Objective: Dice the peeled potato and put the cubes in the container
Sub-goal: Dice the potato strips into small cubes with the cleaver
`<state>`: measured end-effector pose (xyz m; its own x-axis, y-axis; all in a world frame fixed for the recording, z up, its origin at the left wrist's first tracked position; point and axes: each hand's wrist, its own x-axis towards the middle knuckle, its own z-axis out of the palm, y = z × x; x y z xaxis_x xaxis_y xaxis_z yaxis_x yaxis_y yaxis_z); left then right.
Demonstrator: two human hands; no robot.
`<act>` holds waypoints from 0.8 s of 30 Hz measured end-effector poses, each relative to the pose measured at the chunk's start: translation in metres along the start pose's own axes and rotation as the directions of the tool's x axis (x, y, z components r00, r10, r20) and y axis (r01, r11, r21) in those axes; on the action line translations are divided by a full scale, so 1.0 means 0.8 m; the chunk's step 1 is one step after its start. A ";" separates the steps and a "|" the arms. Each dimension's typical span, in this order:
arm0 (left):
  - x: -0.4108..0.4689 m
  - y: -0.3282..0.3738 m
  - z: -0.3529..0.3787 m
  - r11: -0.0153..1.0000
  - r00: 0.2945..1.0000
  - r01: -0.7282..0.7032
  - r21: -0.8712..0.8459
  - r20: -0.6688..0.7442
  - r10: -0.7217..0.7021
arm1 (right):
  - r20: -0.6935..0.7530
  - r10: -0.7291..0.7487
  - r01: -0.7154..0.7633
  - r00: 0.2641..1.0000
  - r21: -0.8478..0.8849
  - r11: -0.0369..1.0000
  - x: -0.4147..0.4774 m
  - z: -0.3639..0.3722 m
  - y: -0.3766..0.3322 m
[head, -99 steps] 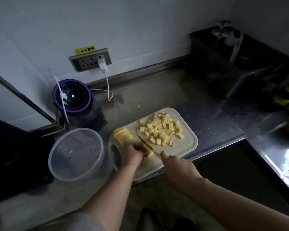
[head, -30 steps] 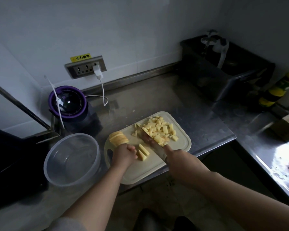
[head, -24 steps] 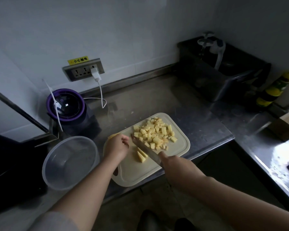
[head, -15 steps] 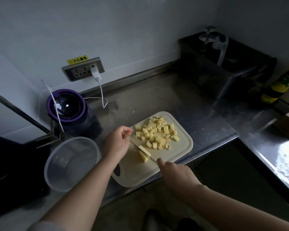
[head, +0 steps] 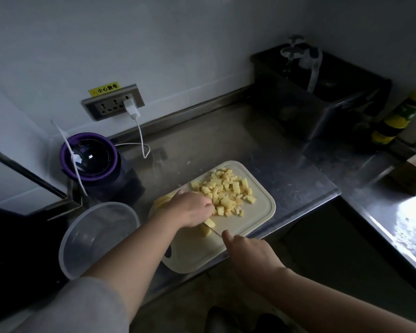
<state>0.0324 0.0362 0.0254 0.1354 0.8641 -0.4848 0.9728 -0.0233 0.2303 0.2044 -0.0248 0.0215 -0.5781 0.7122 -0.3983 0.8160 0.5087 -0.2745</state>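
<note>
Many potato cubes (head: 226, 191) lie in a heap on the cutting board (head: 257, 219), just past the left grip (head: 190, 209). Some slices (head: 162, 200) wait behind that grip, and a chunk (head: 210, 222) sits by the knife (head: 216, 233). The container (head: 99, 236), left of the left grip, has no cubes in it yet. The cutting looks mostly done.

The left grip reaches over the board, fingers curled down; whether it holds anything cannot be told. The right grip (head: 247, 248) is closed tight on the knife, one finger stretched forward.
</note>
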 end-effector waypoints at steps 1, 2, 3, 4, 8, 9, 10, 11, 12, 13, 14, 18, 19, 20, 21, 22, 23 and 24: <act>0.002 0.000 0.001 1.000 1.000 -0.001 0.019 0.013 0.001 | 0.002 -0.002 0.002 1.000 0.001 1.000 0.000 0.000 0.000; 0.005 0.001 0.002 0.999 1.000 -0.003 0.036 0.023 0.003 | 0.007 -0.003 0.003 1.000 0.002 1.000 0.000 -0.001 0.000; 0.006 0.001 0.003 0.999 1.000 -0.004 0.046 0.031 0.002 | 0.011 -0.003 0.003 1.000 0.000 1.000 0.001 -0.002 0.000; 0.007 0.002 0.004 0.999 0.999 -0.003 0.049 0.036 0.002 | 0.015 -0.004 0.004 1.000 -0.004 1.000 0.001 -0.003 0.000; 0.010 0.002 0.007 0.999 0.999 0.004 0.053 0.047 -0.007 | 0.015 -0.001 0.001 1.000 -0.012 1.000 0.000 -0.007 0.000; 0.010 0.003 0.005 0.998 0.999 0.004 0.058 0.044 -0.007 | 0.011 -0.001 0.001 1.000 -0.012 1.000 0.000 -0.007 0.001; 0.010 0.004 0.004 0.998 0.999 0.004 0.057 0.034 -0.006 | 0.008 -0.001 0.002 1.000 -0.013 1.000 -0.001 -0.008 0.002; 0.009 0.004 0.000 0.999 1.000 0.002 0.039 0.010 -0.002 | 0.007 -0.002 0.002 1.000 -0.012 1.000 -0.002 -0.009 0.002; 0.008 0.004 -0.005 1.000 0.999 -0.001 -0.002 -0.032 0.001 | 0.009 -0.003 0.003 1.000 -0.007 1.000 -0.003 -0.011 0.002; 0.006 0.004 -0.011 0.998 0.996 -0.004 -0.064 -0.092 -0.002 | 0.009 -0.007 0.007 1.000 0.002 1.000 -0.004 -0.014 0.002; 0.002 0.003 -0.018 0.989 0.985 -0.011 -0.150 -0.169 -0.014 | 0.007 -0.011 0.011 1.000 0.012 1.000 -0.005 -0.017 0.002; -0.013 -0.005 -0.044 0.875 0.822 -0.119 -0.470 -0.541 -0.179 | -0.035 0.017 -0.016 0.999 0.041 0.999 -0.007 -0.032 0.009; -0.015 -0.010 -0.044 0.846 0.764 -0.134 -0.516 -0.597 -0.243 | -0.047 0.034 -0.032 0.998 0.045 0.998 -0.007 -0.036 0.012; -0.016 -0.014 -0.041 0.824 0.716 -0.132 -0.551 -0.628 -0.305 | -0.060 0.053 -0.050 0.997 0.048 0.998 -0.006 -0.039 0.016; -0.018 -0.019 -0.036 0.816 0.684 -0.109 -0.568 -0.639 -0.352 | -0.070 0.074 -0.070 0.995 0.049 0.996 -0.005 -0.043 0.020; -0.020 -0.024 -0.028 0.830 0.677 -0.068 -0.553 -0.637 -0.369 | -0.073 0.097 -0.093 0.993 0.053 0.994 -0.003 -0.045 0.025; -0.021 -0.028 -0.019 0.872 0.706 -0.017 -0.490 -0.623 -0.336 | -0.076 0.121 -0.117 0.990 0.058 0.991 -0.002 -0.049 0.030; -0.022 -0.031 -0.008 0.930 0.773 0.018 -0.368 -0.585 -0.247 | -0.081 0.144 -0.139 0.986 0.064 0.988 -0.001 -0.051 0.034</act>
<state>0.0048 0.0244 0.0337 -0.2453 0.9675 0.0621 0.8377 0.1793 0.5158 0.2269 0.0085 0.0499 -0.4535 0.8145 -0.3619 0.8870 0.3730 -0.2720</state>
